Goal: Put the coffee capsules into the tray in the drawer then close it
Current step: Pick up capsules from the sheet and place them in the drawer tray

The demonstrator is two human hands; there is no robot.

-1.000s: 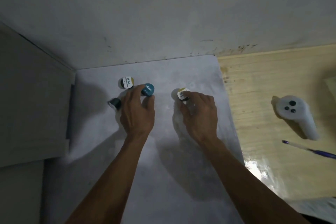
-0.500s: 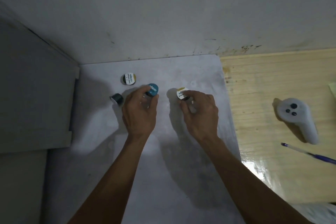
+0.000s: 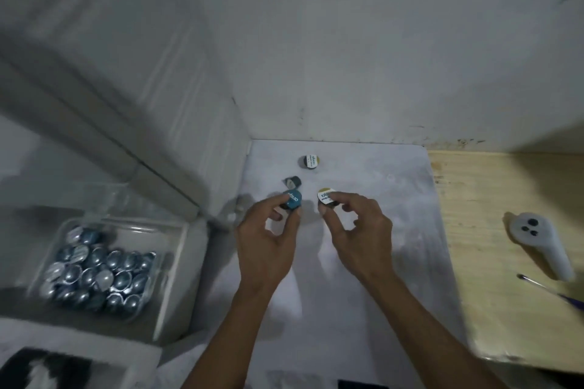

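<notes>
Head view: a teal capsule (image 3: 293, 199) is pinched by the left hand (image 3: 265, 240) and a yellow-topped capsule (image 3: 327, 197) by the right hand (image 3: 360, 237), both held above the white counter (image 3: 363, 278). Two more capsules (image 3: 309, 161) are seen lying just beyond the fingers. Nothing held is yet placed in the tray (image 3: 170, 262), which sits in the open drawer (image 3: 196, 278) to the left of the hands and already holds many capsules, so the drawer is judged not yet ready for closing.

Single head-worn view looks steeply down, close over the white counter (image 3: 363, 294); wide-angle.
</notes>
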